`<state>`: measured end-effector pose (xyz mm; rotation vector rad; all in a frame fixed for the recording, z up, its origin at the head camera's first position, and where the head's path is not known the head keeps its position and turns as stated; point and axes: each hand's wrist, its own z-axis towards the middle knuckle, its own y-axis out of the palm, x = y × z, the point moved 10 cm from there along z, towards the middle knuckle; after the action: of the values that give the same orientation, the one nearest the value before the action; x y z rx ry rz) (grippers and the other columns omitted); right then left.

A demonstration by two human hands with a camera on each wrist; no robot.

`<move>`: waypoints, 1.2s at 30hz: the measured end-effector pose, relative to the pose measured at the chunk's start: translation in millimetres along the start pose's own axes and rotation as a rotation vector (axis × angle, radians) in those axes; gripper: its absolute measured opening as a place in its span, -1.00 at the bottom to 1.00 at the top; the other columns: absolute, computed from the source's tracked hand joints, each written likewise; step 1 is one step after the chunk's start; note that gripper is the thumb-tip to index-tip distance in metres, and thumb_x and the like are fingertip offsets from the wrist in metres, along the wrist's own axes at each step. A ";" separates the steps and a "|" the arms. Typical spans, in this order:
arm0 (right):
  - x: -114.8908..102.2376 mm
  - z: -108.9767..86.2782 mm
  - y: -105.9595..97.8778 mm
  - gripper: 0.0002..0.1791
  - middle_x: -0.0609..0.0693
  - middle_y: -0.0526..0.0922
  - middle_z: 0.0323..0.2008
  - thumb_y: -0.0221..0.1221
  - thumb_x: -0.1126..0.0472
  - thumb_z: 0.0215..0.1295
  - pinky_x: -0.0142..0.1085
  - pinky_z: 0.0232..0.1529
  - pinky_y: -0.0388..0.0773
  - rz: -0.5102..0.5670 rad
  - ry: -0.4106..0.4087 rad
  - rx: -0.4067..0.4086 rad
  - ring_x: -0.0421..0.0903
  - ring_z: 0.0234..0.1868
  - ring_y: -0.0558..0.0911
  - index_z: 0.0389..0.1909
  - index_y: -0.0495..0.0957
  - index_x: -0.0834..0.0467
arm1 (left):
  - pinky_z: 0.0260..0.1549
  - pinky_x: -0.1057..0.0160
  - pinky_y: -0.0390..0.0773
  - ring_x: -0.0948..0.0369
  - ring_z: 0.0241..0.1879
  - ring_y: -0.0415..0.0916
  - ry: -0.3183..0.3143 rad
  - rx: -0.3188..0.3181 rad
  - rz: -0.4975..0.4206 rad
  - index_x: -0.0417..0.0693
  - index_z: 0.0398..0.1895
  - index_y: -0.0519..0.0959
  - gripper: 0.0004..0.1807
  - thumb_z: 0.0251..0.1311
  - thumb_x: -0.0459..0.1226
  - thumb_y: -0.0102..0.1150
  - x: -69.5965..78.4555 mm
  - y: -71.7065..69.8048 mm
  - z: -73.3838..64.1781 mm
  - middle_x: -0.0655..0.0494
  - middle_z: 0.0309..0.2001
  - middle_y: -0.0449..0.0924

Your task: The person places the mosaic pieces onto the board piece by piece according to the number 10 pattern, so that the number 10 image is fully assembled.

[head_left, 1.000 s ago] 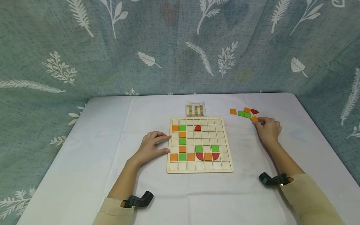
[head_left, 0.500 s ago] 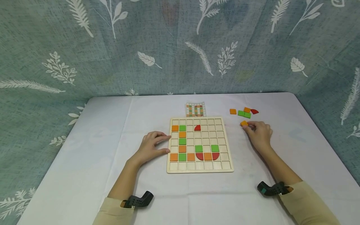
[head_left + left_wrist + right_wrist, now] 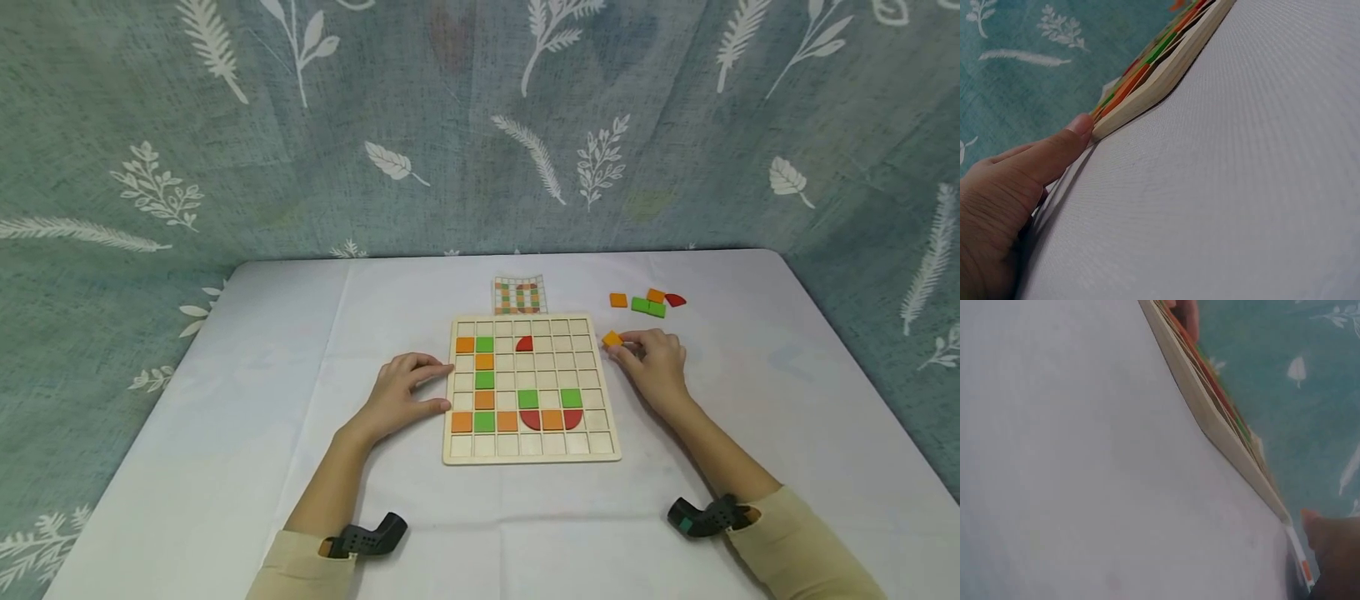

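My left hand (image 3: 405, 390) rests at the left edge of a wooden grid board (image 3: 517, 451), thumb and fingertips spread along the rim; the left wrist view shows the thumb (image 3: 1075, 128) right at the board's side (image 3: 1166, 87). Between thumb and fingers my right hand (image 3: 654, 360) pinches an orange square tile (image 3: 612, 339), tilted corner-forward beside the board's upper right edge. Set in the board are orange squares (image 3: 484, 362), green squares (image 3: 484, 380) and red quarter-circle pieces (image 3: 524, 343). In the right wrist view, part of the right hand (image 3: 1338, 550) shows at the lower right.
Behind the board lies a small printed pattern card (image 3: 519, 295). Loose pieces lie at the back right: orange tiles (image 3: 618, 300), green tiles (image 3: 648, 307) and a red quarter-circle (image 3: 676, 300). A white cloth (image 3: 187, 417) covers the table; a leaf-patterned curtain (image 3: 450, 125) hangs behind.
My right hand has drawn the orange tile away from the loose pieces, leftward and slightly nearer, to the board's right edge. The left hand has stayed in place at the board.
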<state>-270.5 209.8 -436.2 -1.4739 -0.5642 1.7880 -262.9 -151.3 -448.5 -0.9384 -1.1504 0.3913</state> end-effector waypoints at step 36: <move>-106.0 -30.3 63.8 -0.81 -0.07 0.55 -0.33 0.33 0.14 0.10 -0.23 -0.25 0.10 0.155 -0.427 -0.259 -0.12 -0.31 0.23 -0.26 0.72 0.10 | 0.17 0.02 0.08 0.10 0.21 0.19 -0.004 0.018 -0.010 0.20 0.17 0.54 -0.38 -0.04 0.07 0.37 -0.7 -0.3 -1.6 0.12 0.10 0.41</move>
<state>-250.9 84.7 -422.6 -1.3306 -0.9462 2.2408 -261.7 -152.7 -448.8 -0.9162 -1.1531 0.3952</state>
